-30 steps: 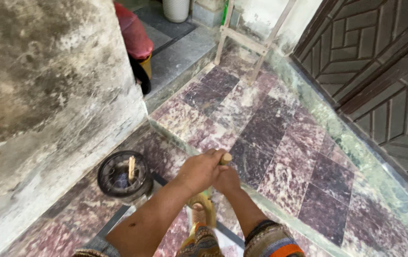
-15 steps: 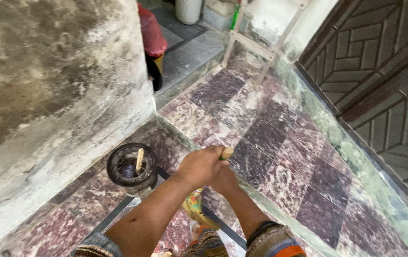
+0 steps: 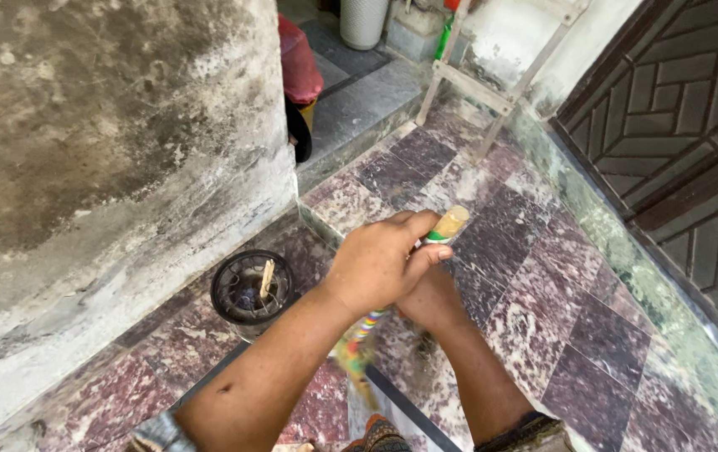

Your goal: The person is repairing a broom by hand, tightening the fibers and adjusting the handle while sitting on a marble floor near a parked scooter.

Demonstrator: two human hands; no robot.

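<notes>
1. Left hand (image 3: 384, 264) closed round top of broom handle (image 3: 443, 226); right hand (image 3: 434, 301) grips just beneath it.
2. Broom's coloured lower part blurred over marble floor (image 3: 535, 276), near step edge.
3. Judgement: keep strokes low, clear of round black stove (image 3: 252, 289) by wall (image 3: 108, 151).

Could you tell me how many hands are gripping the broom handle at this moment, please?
2: the left hand wraps the broom handle near its top end, and the right hand grips just below, partly hidden behind the left.
</notes>
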